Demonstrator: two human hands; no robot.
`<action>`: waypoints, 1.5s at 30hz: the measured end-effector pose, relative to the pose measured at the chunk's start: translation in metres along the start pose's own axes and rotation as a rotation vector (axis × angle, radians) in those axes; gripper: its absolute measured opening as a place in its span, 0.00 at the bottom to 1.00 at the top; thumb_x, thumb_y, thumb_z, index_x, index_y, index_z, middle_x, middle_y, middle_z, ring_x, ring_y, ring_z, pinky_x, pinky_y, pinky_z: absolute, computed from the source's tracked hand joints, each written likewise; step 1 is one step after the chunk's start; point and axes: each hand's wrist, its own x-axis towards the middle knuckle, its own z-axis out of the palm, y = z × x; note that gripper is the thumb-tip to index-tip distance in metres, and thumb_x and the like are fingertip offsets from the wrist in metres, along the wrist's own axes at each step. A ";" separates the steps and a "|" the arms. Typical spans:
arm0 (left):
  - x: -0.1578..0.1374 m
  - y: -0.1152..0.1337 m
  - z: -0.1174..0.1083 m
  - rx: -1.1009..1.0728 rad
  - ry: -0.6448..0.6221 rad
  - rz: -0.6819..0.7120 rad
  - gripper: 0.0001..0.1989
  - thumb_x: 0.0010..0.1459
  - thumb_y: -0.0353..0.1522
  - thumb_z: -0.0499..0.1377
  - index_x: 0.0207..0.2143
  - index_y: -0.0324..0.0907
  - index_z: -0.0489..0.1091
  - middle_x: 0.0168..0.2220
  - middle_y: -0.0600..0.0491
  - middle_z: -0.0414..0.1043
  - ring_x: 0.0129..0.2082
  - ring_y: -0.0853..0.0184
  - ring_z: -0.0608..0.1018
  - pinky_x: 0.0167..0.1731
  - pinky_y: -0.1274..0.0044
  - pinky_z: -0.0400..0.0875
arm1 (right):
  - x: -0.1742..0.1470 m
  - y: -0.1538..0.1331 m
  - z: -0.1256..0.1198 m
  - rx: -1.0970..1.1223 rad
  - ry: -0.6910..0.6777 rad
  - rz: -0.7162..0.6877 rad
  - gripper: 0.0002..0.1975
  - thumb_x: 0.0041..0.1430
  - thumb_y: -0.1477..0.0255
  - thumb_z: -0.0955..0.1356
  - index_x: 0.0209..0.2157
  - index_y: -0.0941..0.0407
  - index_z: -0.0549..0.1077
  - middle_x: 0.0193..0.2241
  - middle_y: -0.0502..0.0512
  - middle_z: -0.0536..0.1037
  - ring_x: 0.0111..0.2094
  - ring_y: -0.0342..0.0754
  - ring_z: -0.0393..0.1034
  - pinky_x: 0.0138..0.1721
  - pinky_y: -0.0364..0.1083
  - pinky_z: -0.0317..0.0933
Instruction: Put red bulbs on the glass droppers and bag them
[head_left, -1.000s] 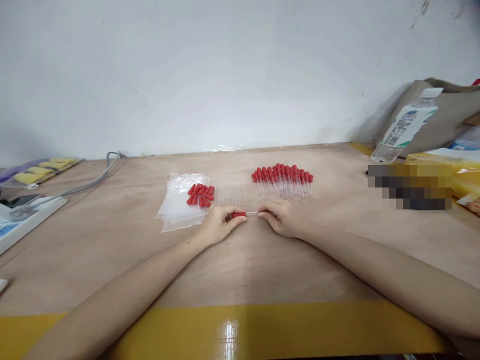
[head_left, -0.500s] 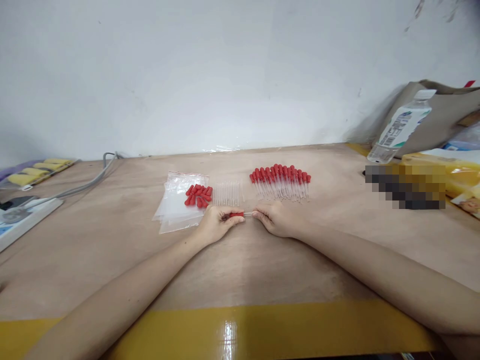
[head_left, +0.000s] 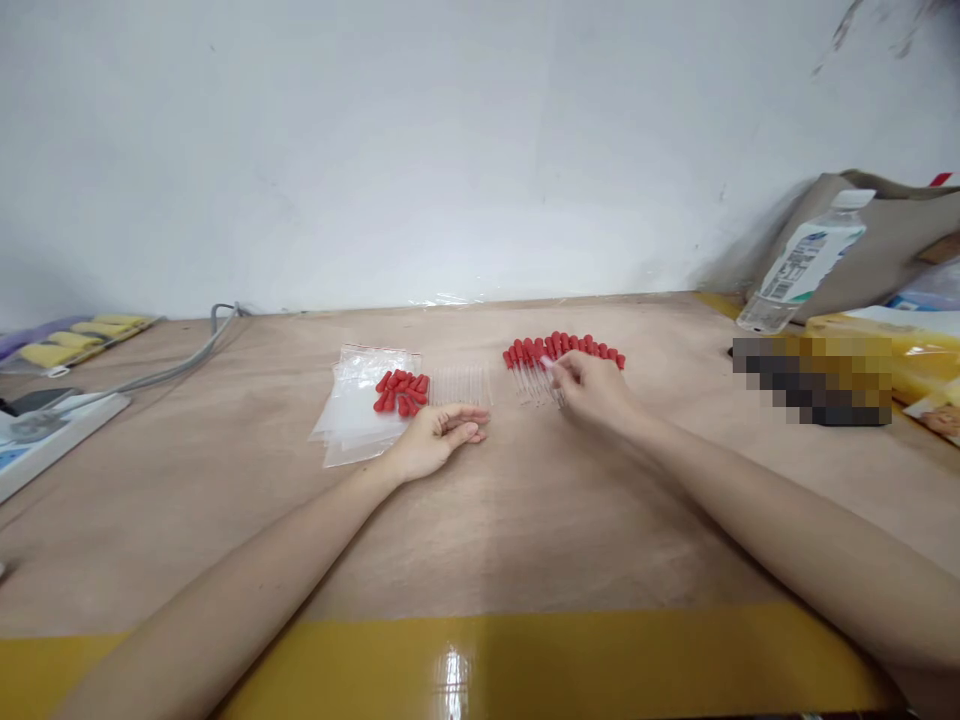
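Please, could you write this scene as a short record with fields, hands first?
Left hand: open, near the clear tubes
Right hand: fingertips pinching a pale, blurred item, at the red-topped droppers
Red bulbs: lying loose on flat plastic bags
Right side: bottle
Left side: grey cable, white power strip

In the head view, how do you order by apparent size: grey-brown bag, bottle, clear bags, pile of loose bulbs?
1. Grey-brown bag
2. Bottle and clear bags: too alike to rank
3. Pile of loose bulbs
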 end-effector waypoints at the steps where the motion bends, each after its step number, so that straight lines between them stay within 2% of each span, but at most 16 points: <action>1: 0.000 -0.001 0.001 0.023 -0.006 0.009 0.20 0.50 0.38 0.62 0.43 0.35 0.69 0.44 0.43 0.73 0.41 0.61 0.77 0.48 0.67 0.67 | 0.008 0.003 -0.003 -0.011 0.016 0.103 0.12 0.57 0.69 0.60 0.30 0.57 0.72 0.28 0.55 0.76 0.29 0.46 0.68 0.33 0.44 0.57; 5: 0.001 -0.004 0.000 0.094 -0.021 0.036 0.18 0.50 0.37 0.61 0.42 0.37 0.70 0.43 0.45 0.73 0.43 0.61 0.75 0.47 0.67 0.67 | 0.033 0.008 -0.005 -0.092 0.026 0.311 0.13 0.54 0.64 0.62 0.23 0.56 0.72 0.25 0.55 0.76 0.31 0.49 0.69 0.31 0.44 0.57; 10: 0.000 -0.003 -0.001 0.129 -0.028 0.041 0.18 0.50 0.37 0.61 0.42 0.37 0.70 0.41 0.45 0.74 0.42 0.62 0.76 0.46 0.68 0.68 | 0.042 -0.001 0.010 -0.240 0.051 0.408 0.15 0.54 0.62 0.60 0.28 0.56 0.73 0.30 0.59 0.76 0.35 0.54 0.69 0.35 0.49 0.57; 14: 0.000 -0.004 -0.001 0.148 -0.027 0.043 0.17 0.51 0.38 0.60 0.41 0.37 0.70 0.41 0.44 0.74 0.40 0.62 0.76 0.44 0.68 0.69 | 0.044 -0.003 0.019 -0.326 0.016 0.376 0.15 0.54 0.64 0.59 0.29 0.57 0.73 0.30 0.60 0.75 0.36 0.54 0.69 0.40 0.53 0.54; 19: 0.000 -0.003 -0.001 0.150 -0.025 0.048 0.17 0.51 0.38 0.60 0.41 0.37 0.70 0.40 0.46 0.74 0.41 0.63 0.76 0.44 0.70 0.69 | 0.043 -0.001 0.021 -0.366 0.012 0.312 0.16 0.53 0.61 0.60 0.24 0.57 0.72 0.28 0.58 0.75 0.33 0.53 0.69 0.40 0.53 0.52; 23: -0.001 -0.002 0.001 0.160 -0.028 0.038 0.17 0.51 0.37 0.60 0.41 0.37 0.70 0.40 0.46 0.74 0.40 0.64 0.76 0.43 0.71 0.69 | 0.037 -0.014 0.028 -0.318 0.009 0.121 0.17 0.54 0.60 0.60 0.23 0.56 0.71 0.26 0.54 0.75 0.31 0.50 0.68 0.41 0.51 0.50; 26: -0.001 -0.002 0.001 0.162 -0.031 0.047 0.17 0.52 0.37 0.60 0.42 0.38 0.70 0.40 0.46 0.74 0.40 0.64 0.76 0.43 0.71 0.69 | 0.035 -0.034 0.041 -0.289 -0.061 0.013 0.15 0.54 0.61 0.61 0.25 0.56 0.71 0.28 0.54 0.76 0.34 0.50 0.68 0.42 0.51 0.49; 32: -0.002 -0.002 0.000 0.157 -0.037 0.063 0.16 0.52 0.37 0.59 0.42 0.38 0.70 0.38 0.47 0.74 0.39 0.65 0.76 0.41 0.72 0.69 | 0.040 -0.060 0.064 -0.342 -0.184 0.087 0.14 0.55 0.64 0.61 0.31 0.58 0.73 0.32 0.60 0.77 0.37 0.52 0.69 0.42 0.50 0.49; 37: -0.004 0.000 0.004 0.218 -0.027 0.102 0.16 0.53 0.37 0.58 0.42 0.38 0.70 0.36 0.48 0.74 0.35 0.67 0.75 0.37 0.75 0.69 | 0.027 -0.060 0.052 -0.370 -0.239 0.084 0.12 0.53 0.68 0.61 0.29 0.58 0.73 0.32 0.59 0.77 0.36 0.53 0.70 0.41 0.51 0.51; 39: -0.005 0.002 0.004 0.330 0.052 0.152 0.14 0.53 0.37 0.57 0.39 0.38 0.70 0.32 0.50 0.73 0.30 0.69 0.74 0.31 0.77 0.68 | 0.015 -0.057 0.043 -0.370 -0.255 0.045 0.10 0.52 0.69 0.61 0.28 0.58 0.73 0.30 0.58 0.77 0.34 0.52 0.70 0.40 0.50 0.51; 41: -0.004 0.006 -0.001 0.514 0.217 0.248 0.10 0.54 0.36 0.56 0.34 0.38 0.71 0.28 0.52 0.70 0.27 0.70 0.71 0.27 0.78 0.66 | 0.002 -0.051 0.033 -0.345 -0.263 0.012 0.09 0.52 0.70 0.61 0.27 0.57 0.72 0.29 0.57 0.77 0.33 0.51 0.69 0.40 0.50 0.51; 43: -0.003 0.011 -0.013 0.702 0.401 0.353 0.09 0.54 0.35 0.56 0.28 0.38 0.70 0.27 0.52 0.68 0.28 0.69 0.69 0.28 0.77 0.64 | -0.011 -0.044 0.025 -0.287 -0.257 -0.010 0.07 0.50 0.72 0.62 0.26 0.56 0.71 0.28 0.55 0.76 0.32 0.50 0.68 0.39 0.49 0.51; 45: -0.001 0.016 -0.031 0.834 0.507 0.382 0.09 0.54 0.35 0.55 0.26 0.39 0.69 0.28 0.52 0.66 0.30 0.67 0.68 0.31 0.76 0.64 | -0.020 -0.035 0.020 -0.213 -0.232 -0.042 0.05 0.49 0.73 0.63 0.28 0.55 0.71 0.28 0.53 0.75 0.32 0.48 0.67 0.37 0.47 0.52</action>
